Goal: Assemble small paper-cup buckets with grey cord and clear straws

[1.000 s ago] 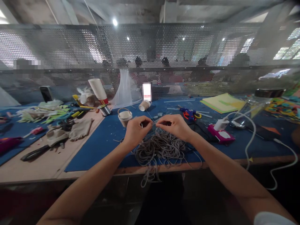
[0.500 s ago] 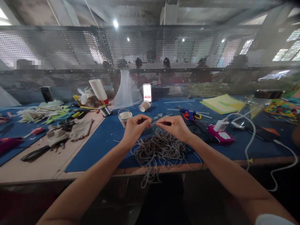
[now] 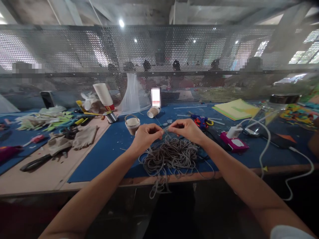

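Above a tangled heap of grey cord, my left hand and my right hand face each other with their fingertips close together. Both hands are closed in a pinch. Thin, pale strands show between and below the fingertips, too fine to tell whether they are wire or thread. One fine line runs from my left fingertips up towards a small paper cup lying on its side. Just left of my left hand stands a small whitish bucket with an arched handle.
Scissors and a magenta box with a white plug lie to the right, near a clear jar and a white cable. Leftward are stacked paper cups, gloves and a black-handled tool. A perforated screen stands behind.
My right hand has risen slightly, and my left fingertips have shifted a little right and down. Both stay pinched. The whole view has shifted slightly; the cord heap looks the same.
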{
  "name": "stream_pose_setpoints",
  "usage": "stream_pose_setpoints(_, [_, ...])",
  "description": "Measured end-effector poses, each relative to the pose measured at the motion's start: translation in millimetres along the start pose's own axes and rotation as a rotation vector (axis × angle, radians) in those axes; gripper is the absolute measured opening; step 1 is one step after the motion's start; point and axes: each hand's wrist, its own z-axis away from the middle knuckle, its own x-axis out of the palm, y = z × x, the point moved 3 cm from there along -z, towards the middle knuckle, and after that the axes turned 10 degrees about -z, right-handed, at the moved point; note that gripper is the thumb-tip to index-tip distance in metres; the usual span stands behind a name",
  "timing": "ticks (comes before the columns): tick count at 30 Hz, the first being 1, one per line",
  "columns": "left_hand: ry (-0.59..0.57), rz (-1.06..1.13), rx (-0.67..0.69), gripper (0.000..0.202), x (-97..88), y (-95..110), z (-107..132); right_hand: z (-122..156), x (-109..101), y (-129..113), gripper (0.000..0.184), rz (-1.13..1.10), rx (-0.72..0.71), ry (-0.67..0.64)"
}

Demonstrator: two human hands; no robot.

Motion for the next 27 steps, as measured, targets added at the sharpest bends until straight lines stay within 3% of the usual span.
stream_pose_setpoints(10, [-0.048, -0.172, 0.082, 0.015, 3.9, -6.3, 1.3, -2.3, -3.4, 2.6, 0.026, -0.009, -0.028, -0.078])
stream_pose_setpoints(18, [0.138, -0.289, 0.128, 0.013, 0.8, -5.2, 3.2, 7.7, 7.9, -13.4, 0.021, 0.161, -0.205, -0.004])
stream_pose_setpoints(27, [0.22, -0.197, 0.09, 0.016, -3.5, -7.5, 2.5, 14.3, 14.1, -19.6, 0.018, 0.386, -0.339, 0.038])
